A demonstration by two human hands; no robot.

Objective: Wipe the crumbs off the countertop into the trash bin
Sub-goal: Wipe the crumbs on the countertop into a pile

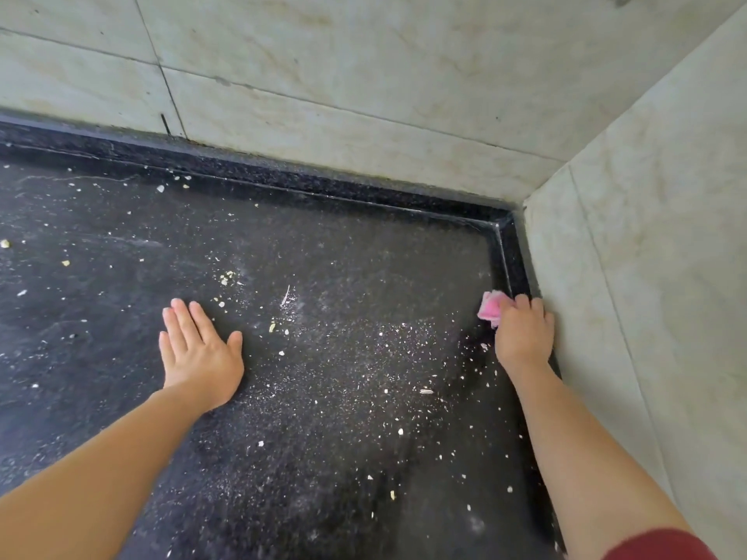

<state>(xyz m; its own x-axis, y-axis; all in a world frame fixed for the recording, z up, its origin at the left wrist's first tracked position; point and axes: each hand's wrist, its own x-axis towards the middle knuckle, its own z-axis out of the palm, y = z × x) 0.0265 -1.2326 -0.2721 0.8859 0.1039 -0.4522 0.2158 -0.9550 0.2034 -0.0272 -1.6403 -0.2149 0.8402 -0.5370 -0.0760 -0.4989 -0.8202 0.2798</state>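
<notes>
Against the right wall, the right hand (524, 333) clutches a pink cloth (490, 310), placed to sweep crumbs (364, 357) leftward; the left hand (200, 349) lies flat on the counter (121, 220), likely bracing. No trash bin visible.

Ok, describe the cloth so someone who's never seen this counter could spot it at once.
Start at the black countertop where it meets the pale tiled wall on the right, a little nearer than the corner. There the right hand grips a small bunched cloth beside the raised edge. It is the only pink thing, among white crumbs on dark stone.
</notes>
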